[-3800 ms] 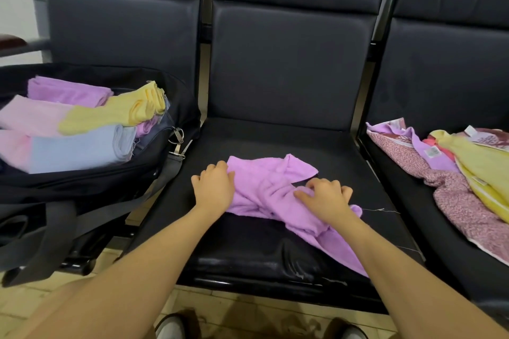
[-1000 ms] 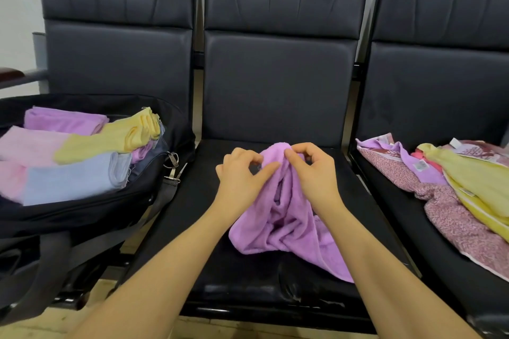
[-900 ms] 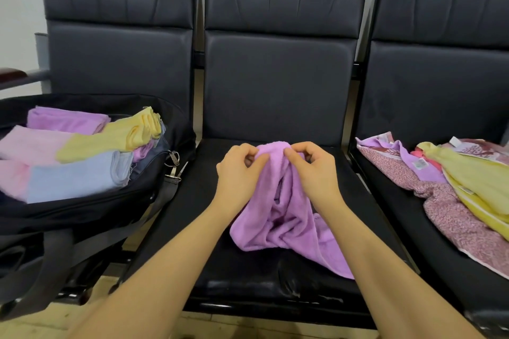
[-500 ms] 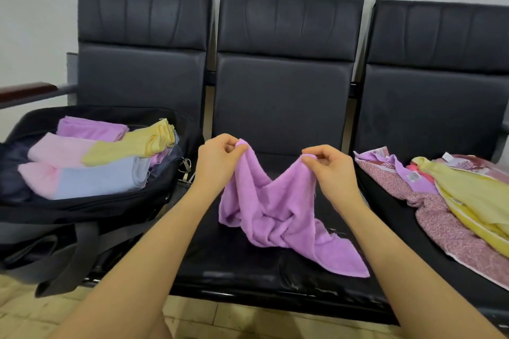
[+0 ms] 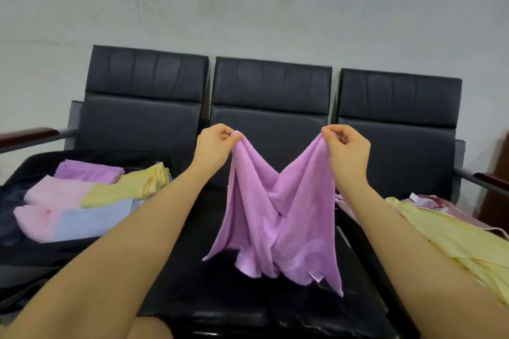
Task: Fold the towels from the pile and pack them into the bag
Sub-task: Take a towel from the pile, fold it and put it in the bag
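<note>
A purple towel hangs above the middle seat, twisted in its middle, its lower edge near the seat cushion. My left hand pinches its left top corner and my right hand pinches its right top corner, both raised and spread apart. On the left seat an open black bag holds several folded towels in purple, pink, yellow and blue. The pile of unfolded towels, yellow on top, lies on the right seat.
A row of three black padded chairs stands against a grey wall. Wooden armrests stick out at the far left and far right. The bag's grey strap hangs over the left seat's front edge.
My hands have lifted the purple towel off the middle seat and moved apart, so it now hangs stretched between them. My view has tilted upward to show the wall.
</note>
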`<state>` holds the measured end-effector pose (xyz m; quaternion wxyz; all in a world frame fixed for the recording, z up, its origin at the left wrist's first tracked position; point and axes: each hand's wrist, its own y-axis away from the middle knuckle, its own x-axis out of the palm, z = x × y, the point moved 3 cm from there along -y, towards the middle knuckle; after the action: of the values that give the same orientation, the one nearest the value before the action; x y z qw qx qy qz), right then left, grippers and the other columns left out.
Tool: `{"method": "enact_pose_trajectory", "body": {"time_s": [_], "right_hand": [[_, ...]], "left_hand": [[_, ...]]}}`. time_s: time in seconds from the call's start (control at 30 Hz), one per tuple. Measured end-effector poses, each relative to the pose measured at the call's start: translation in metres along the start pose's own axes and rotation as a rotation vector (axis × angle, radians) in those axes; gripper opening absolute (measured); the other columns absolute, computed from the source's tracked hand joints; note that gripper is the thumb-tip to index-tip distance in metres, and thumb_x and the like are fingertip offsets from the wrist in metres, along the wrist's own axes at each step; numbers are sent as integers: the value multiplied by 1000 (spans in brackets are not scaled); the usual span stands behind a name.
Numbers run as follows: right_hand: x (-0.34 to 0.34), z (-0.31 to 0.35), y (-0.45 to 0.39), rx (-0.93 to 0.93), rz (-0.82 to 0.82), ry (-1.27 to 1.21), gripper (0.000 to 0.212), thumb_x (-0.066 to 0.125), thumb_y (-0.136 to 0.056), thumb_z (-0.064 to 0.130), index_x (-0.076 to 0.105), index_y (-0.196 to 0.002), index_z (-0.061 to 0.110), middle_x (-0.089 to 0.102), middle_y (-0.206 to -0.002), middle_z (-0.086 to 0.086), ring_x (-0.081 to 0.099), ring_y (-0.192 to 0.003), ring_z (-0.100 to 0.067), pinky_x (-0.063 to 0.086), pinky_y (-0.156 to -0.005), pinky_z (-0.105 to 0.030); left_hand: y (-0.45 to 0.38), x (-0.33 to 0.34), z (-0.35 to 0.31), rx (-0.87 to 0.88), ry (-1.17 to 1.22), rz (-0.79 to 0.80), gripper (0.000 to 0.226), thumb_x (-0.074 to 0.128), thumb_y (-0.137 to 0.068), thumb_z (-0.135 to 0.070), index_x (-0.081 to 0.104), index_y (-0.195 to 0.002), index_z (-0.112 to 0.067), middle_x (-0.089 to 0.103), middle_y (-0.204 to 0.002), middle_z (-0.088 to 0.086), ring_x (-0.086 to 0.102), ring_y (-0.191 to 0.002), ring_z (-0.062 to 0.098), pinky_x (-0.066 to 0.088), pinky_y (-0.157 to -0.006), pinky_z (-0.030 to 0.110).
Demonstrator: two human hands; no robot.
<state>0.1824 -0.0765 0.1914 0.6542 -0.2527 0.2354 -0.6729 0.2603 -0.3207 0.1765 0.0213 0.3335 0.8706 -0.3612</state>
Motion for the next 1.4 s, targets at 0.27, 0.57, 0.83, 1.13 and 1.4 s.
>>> {"method": "enact_pose_trajectory", "body": {"time_s": [0.27,0.57,0.83,1.13,1.4], "right_hand": [[-25,32,-25,20,-209,-52,27,55,-93,9,67,-117,13,67,-106,4,61,-95,-6,45,-82,-10],[-46,41,-37,37,-203,-102,46,46,-95,-2,55,-134,21,53,-139,1,50,-127,-13,39,-108,-29],[-52,20,-28,104,-329,-183,31,53,-93,4,65,-120,15,67,-110,4,62,-103,-11,48,-91,-22],[-45,-6,-21,173,-360,-149,31,55,-90,2,67,-116,12,66,-100,-2,60,-82,-7,48,-82,-20],[-48,-10,-24,58,-297,164,31,49,-94,5,61,-123,7,55,-112,1,52,-102,-13,40,-93,-24]], "left_hand": [[-40,-17,-44,-125,228,-115,16,62,-86,-10,67,-100,-15,64,-103,-1,60,-101,16,49,-89,28],[-49,-22,-68,-76,232,-74,58,50,-87,8,44,-142,-10,50,-131,-2,50,-114,13,40,-96,23],[-49,-21,-55,-59,86,-72,60,46,-86,6,38,-144,-6,39,-149,6,38,-136,22,37,-103,27],[-50,-15,-38,51,-73,19,18,52,-89,-6,61,-94,-21,53,-85,-2,47,-81,13,36,-79,25],[-51,-25,-24,-24,-93,-148,28,53,-92,-11,64,-118,-6,63,-119,7,56,-111,21,41,-88,25]]}}
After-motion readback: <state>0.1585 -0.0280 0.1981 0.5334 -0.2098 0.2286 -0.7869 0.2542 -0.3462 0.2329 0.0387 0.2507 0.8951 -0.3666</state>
